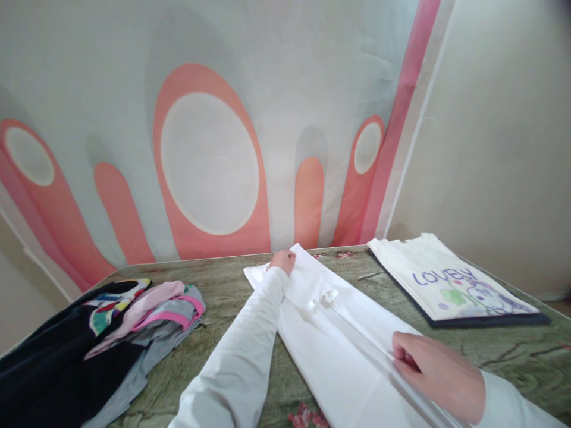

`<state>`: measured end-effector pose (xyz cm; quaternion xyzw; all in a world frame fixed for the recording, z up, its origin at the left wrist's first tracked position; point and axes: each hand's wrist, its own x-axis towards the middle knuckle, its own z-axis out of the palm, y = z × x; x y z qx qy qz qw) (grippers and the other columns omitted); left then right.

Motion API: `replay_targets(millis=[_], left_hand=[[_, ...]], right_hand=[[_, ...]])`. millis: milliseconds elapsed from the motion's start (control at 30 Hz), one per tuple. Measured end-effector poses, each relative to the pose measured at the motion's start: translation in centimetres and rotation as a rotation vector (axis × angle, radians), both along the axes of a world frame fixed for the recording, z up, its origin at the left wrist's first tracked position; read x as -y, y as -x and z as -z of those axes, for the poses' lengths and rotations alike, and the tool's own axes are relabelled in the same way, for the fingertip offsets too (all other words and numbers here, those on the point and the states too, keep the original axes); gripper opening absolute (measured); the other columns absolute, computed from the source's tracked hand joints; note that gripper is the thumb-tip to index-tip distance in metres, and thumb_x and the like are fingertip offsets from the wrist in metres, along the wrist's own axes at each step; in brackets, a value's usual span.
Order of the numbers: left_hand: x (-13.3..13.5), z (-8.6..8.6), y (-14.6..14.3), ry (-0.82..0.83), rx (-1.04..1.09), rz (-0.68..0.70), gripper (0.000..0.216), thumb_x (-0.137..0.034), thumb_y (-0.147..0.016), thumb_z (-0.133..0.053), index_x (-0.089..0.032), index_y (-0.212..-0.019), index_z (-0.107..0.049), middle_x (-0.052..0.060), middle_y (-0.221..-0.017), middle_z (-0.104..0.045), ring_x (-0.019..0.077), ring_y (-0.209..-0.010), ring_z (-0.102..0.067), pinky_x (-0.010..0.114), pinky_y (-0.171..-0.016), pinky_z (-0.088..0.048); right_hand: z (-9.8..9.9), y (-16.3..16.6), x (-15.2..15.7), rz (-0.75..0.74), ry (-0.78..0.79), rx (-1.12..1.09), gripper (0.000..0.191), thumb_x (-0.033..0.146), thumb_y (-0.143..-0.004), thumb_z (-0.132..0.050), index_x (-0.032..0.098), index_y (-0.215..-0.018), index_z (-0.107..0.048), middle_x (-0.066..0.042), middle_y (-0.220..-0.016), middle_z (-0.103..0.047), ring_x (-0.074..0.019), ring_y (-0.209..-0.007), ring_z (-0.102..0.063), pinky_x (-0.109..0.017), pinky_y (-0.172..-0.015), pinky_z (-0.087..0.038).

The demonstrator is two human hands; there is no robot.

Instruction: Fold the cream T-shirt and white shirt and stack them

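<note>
A white shirt point(330, 351) lies lengthwise on the table in front of me, with a long fold running down it. A small ruffled bit of its cloth point(325, 297) stands up near the middle. My left hand point(282, 261) is closed on the shirt at its far end, fingers curled and partly hidden. Closer to me, my right hand point(439, 371) pinches the shirt's folded edge between thumb and fingers on the right side. Both of my forearms wear white sleeves.
To the left lies a loose heap of black, pink and grey clothes point(57, 351). A folded pile topped by a white shirt lettered "LOVELY" point(446, 279) rests at right. The wood-patterned tabletop point(227, 297) reaches back to a grey and coral printed backdrop point(285, 89).
</note>
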<state>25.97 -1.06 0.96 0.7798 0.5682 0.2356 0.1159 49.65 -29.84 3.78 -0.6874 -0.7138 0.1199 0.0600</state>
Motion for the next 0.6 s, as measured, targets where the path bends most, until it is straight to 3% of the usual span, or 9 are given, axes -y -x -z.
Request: replay_targets(millis=[300,433,600], left_hand=[[0.0,-0.4,0.2,-0.014,-0.028,-0.056,0.029,-0.036,-0.077,-0.052,-0.021,-0.096,-0.067,0.004,-0.098,-0.066,0.0175,-0.094,-0.058,0.021,-0.081,-0.041],[0.1,-0.6,0.7,0.016,-0.077,-0.124,0.024,-0.031,-0.073,-0.055,-0.022,-0.091,-0.068,0.006,-0.096,-0.066,0.0193,-0.092,-0.059,0.023,-0.079,-0.042],[0.7,-0.9,1.0,0.063,-0.139,-0.178,0.017,-0.025,-0.067,-0.057,-0.024,-0.081,-0.069,0.005,-0.088,-0.067,0.0190,-0.086,-0.061,0.023,-0.073,-0.044]], right_hand=[[-2.3,-0.6,0.1,-0.040,0.041,-0.069,0.010,0.022,-0.074,-0.042,0.021,-0.066,-0.047,0.002,-0.058,-0.054,-0.0123,-0.054,-0.046,-0.023,-0.052,-0.028],[-2.4,0.2,0.6,-0.040,0.050,-0.078,0.008,0.021,-0.072,-0.044,0.021,-0.065,-0.049,0.003,-0.057,-0.054,-0.0116,-0.053,-0.046,-0.023,-0.051,-0.027],[-1.0,0.8,0.6,-0.068,0.042,-0.073,0.008,0.017,-0.070,-0.045,0.020,-0.065,-0.050,0.003,-0.058,-0.055,-0.0117,-0.054,-0.047,-0.024,-0.051,-0.025]])
